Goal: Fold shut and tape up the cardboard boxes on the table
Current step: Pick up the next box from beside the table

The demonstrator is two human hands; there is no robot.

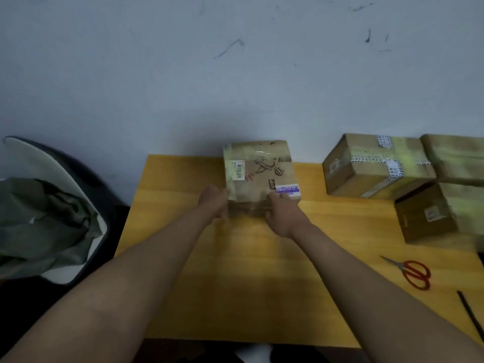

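At twelve o'clock on the table [235,284], your left hand [213,203] and right hand [281,216] clasp the box [259,171]. Loose tape there could wrinkle if your grip slides.

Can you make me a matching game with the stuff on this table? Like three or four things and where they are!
Things:
1. scissors
2. printed box
3. black stick
4. green cloth

Places:
A. held at its near edge by the left hand and the right hand
B. on the chair, left of the table
C. on the table's right side, red handles toward the person
D. at the table's right edge, nearer the person than the scissors

Pairs: 1-C, 2-A, 3-D, 4-B
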